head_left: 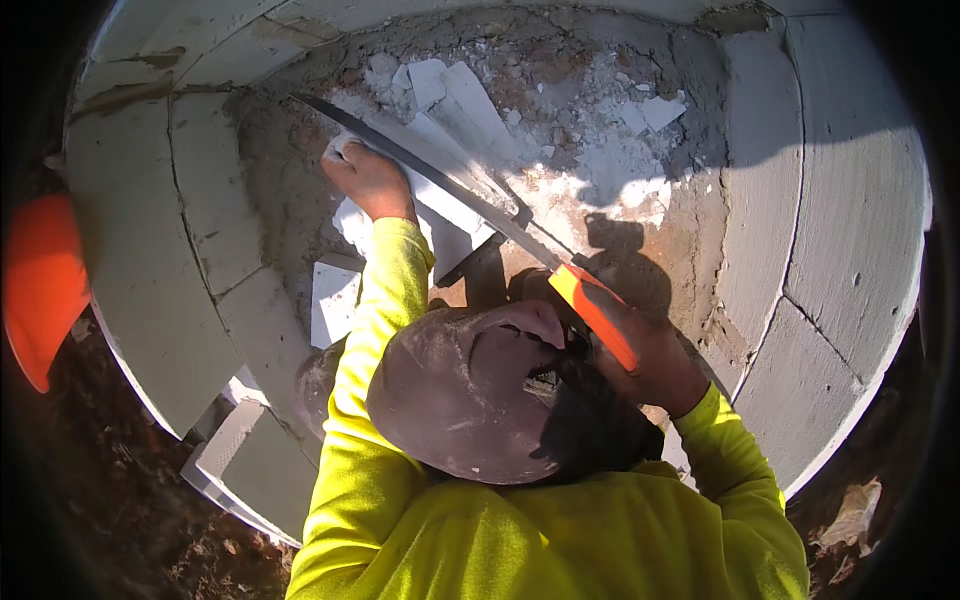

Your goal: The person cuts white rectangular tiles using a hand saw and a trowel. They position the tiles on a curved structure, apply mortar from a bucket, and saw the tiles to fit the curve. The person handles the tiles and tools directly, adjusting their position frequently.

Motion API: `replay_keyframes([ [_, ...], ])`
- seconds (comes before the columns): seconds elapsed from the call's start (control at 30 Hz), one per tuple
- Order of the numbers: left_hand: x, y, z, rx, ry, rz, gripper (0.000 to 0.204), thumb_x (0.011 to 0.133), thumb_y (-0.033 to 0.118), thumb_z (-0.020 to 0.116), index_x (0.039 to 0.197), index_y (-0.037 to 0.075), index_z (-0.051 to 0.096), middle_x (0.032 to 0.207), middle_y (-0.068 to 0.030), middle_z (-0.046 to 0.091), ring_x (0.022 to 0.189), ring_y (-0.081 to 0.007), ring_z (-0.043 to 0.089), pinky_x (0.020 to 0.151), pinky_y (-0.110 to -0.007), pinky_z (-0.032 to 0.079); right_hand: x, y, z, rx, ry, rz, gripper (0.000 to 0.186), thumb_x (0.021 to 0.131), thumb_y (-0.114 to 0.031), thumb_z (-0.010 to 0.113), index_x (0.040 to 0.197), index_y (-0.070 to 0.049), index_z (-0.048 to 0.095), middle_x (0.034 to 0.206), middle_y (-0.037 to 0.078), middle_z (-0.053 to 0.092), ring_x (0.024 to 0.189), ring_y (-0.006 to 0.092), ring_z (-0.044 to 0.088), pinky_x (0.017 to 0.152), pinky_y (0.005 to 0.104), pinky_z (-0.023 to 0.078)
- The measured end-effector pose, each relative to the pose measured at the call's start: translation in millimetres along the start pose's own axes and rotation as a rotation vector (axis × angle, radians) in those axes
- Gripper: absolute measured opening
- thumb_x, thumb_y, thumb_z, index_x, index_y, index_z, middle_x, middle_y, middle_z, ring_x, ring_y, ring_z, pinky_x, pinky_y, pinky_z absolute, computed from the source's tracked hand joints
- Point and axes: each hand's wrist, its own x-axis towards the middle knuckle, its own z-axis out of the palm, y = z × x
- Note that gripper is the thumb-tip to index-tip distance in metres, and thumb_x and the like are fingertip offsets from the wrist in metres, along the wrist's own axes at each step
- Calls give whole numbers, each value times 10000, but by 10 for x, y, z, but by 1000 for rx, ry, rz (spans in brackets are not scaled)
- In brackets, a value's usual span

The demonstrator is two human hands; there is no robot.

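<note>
Apparently sawing a white angular block (448, 208) left of centre, with a grey-bladed, orange-handled handsaw (480, 210) gripped in the right hand (652, 352), near a curled left hand (372, 182) of unclear hold, probably needing steady strokes next.

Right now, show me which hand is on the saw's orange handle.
The right hand, wrapped around the orange handle at the end nearer the body. The left hand is away from the handle, beside the saw blade toward its tip.
</note>
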Motion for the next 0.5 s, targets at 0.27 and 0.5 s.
replay_keyframes([
  [0.27, 61, 33, 40, 26, -40, -13, 400, 986, 192, 374, 1229, -121, 438, 1246, -283, 511, 1111, -340, 528, 1021, -391, 368, -5, 69, -16, 76, -21, 41, 645, 777, -47, 674, 1387, 8, 472, 1131, 237, 657, 995, 406, 661, 892, 472, 544],
  [0.5, 106, -112, 16, 133, 50, 57, 409, 977, 213, 379, 1214, -111, 454, 1219, -278, 536, 1106, -340, 541, 1014, -401, 379, -337, 45, -178, -7, 20, -47, 601, 795, -47, 663, 1362, 14, 474, 1102, 270, 644, 986, 412, 652, 883, 461, 544],
])
